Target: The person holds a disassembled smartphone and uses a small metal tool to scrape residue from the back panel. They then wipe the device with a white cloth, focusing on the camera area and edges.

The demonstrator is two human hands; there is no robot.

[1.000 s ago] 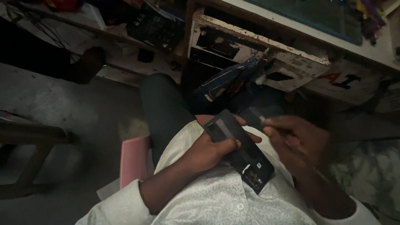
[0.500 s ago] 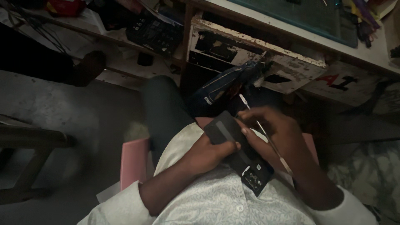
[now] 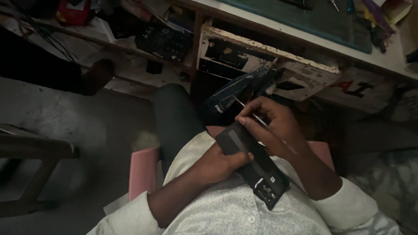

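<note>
- Head view: the person sits on a pink stool (image 3: 141, 172) and looks down at a black phone (image 3: 254, 167) over their lap.
- The left hand (image 3: 217, 163) is closed around the phone from below, with the thumb pressed on its near edge.
- The phone lies tilted, back side up. Its open end with small parts points toward the person's white shirt (image 3: 226, 213).
- The right hand (image 3: 272, 126) sits just above the phone's far end. Its fingers are pinched tight on a thin metal tool (image 3: 250, 114).
- The tool's upper end sticks out away from the phone; I cannot tell if the other end touches the phone.
- Beyond the phone stands a worn white wooden drawer (image 3: 265, 65), under a bench with a green mat (image 3: 313, 19).
</note>
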